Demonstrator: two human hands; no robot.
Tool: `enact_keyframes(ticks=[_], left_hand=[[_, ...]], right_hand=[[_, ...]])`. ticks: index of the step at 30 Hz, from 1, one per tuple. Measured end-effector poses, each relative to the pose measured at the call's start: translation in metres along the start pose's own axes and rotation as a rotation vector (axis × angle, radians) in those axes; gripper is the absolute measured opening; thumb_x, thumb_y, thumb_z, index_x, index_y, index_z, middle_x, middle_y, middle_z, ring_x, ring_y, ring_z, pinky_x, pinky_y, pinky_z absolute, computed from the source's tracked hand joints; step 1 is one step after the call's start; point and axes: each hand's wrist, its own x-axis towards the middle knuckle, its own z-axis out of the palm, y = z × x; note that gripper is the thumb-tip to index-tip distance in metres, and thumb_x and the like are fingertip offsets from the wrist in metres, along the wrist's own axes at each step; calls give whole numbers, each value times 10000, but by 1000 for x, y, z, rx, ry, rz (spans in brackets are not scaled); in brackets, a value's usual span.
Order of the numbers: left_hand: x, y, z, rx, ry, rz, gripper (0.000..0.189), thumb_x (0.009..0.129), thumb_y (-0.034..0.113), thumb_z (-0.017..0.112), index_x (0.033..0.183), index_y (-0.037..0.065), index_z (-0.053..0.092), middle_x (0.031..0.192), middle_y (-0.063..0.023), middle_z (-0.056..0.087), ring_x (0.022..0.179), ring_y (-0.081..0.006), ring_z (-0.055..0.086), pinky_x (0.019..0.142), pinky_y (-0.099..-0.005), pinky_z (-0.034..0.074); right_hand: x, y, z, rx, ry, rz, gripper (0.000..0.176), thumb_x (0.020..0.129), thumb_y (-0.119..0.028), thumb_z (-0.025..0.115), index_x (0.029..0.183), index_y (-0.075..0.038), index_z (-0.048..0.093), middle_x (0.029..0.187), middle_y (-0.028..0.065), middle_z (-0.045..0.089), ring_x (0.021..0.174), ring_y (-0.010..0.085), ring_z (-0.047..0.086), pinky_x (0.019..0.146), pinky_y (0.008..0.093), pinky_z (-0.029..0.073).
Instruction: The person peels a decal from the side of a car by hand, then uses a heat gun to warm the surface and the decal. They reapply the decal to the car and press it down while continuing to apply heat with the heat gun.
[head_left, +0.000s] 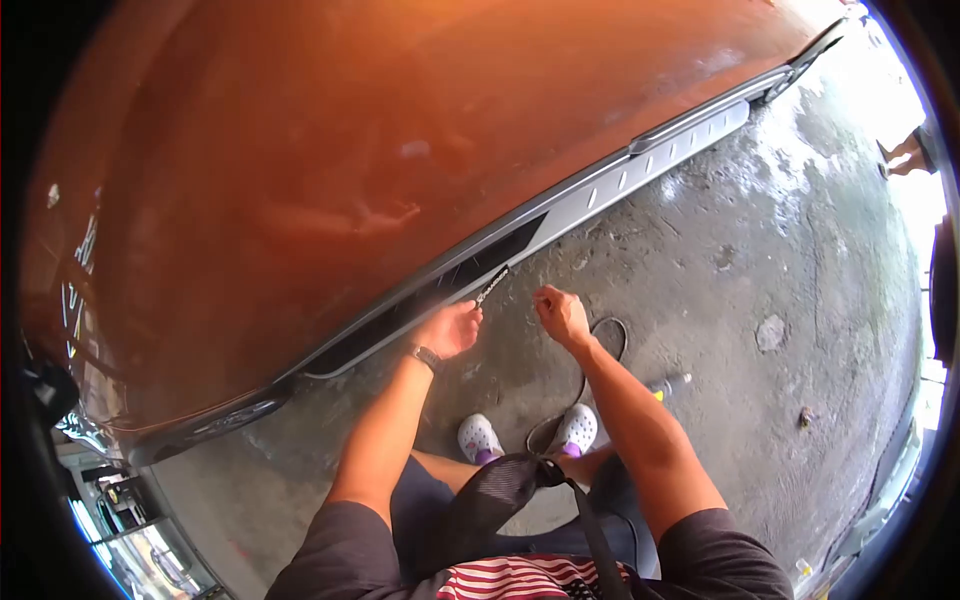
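My left hand (pixel 452 328), with a watch at the wrist, pinches a short black strip with white lettering (pixel 493 286) by its lower end. The strip slants up toward the silver side step (pixel 600 196) of an orange vehicle (pixel 300 180). A dark, glossy section (pixel 450 270) of the step lies just beyond this hand. To the right, my right hand (pixel 563 317) is closed in the air over the floor, apart from the strip. Its fingers are curled together, and whatever may be between them is too small to make out.
A dark cord (pixel 622 335) loops across the worn concrete floor (pixel 720 300) past my shoes (pixel 480 436). Right of my shin lies a grey, tube-like object with a yellow mark (pixel 672 386). At the far right edge, part of another person's leg (pixel 907 157) shows.
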Motion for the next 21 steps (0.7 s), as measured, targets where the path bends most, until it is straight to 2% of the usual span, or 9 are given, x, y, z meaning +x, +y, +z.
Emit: enact_keyframes(ticks=[1,2,4,5,6,8,9,16,21], left_hand=[[15,9,-4,37,-51,-5,126,966,189,736,987,69,701,931,-34,731,827,-148,693,749,-280,579],[29,17,-7,78,-104,-11,134,965,197,738,984,70,701,929,-34,731,819,-147,692,752,-280,578],[52,27,-9,75,-111,-9,146,966,211,738,984,71,701,921,-33,734,791,-145,689,726,-290,575],[65,30,-10,106,-76,17,147,968,213,736,982,71,702,911,-33,735,778,-144,686,706,-296,572],[73,32,-13,137,-37,45,148,969,215,734,979,71,702,901,-33,736,764,-143,683,685,-301,569],[83,34,-17,165,-53,74,149,970,219,733,973,73,702,892,-33,736,761,-143,683,681,-301,566],[86,37,-19,192,-66,90,151,970,224,732,966,76,701,882,-33,735,758,-143,683,677,-300,563],[85,47,-5,285,-104,206,158,974,244,719,952,89,702,865,-24,733,744,-144,686,704,-303,559],[93,58,-5,282,-134,201,154,966,252,728,951,101,705,862,-13,727,750,-145,680,705,-307,556]], right_hand=[[18,9,2,-93,-19,-123,206,909,-133,657,1095,-72,722,841,172,727,789,380,722,728,449,578],[37,17,3,-90,-13,-140,206,909,-133,657,1095,-72,722,841,172,727,789,380,722,728,449,578],[71,35,-1,-207,16,-365,240,899,-116,656,1133,-94,702,889,165,696,836,394,702,735,479,578],[90,47,1,-250,34,-531,274,882,-99,682,1156,-102,693,937,143,665,882,366,685,755,471,576],[103,50,-1,-252,40,-544,274,882,-99,682,1156,-102,693,937,143,665,882,366,685,755,471,576],[119,43,-6,-222,85,-808,258,813,-51,698,1065,-105,688,867,104,631,836,339,652,720,457,555],[127,50,0,-263,75,-842,319,806,-56,725,1121,-98,697,877,98,631,834,331,652,718,449,556],[139,56,1,-283,52,-809,343,849,-95,724,1189,-138,699,929,108,634,870,345,664,746,452,571],[139,52,-2,-325,17,-816,415,854,-107,723,1263,-164,685,964,104,634,928,342,665,785,453,577]])
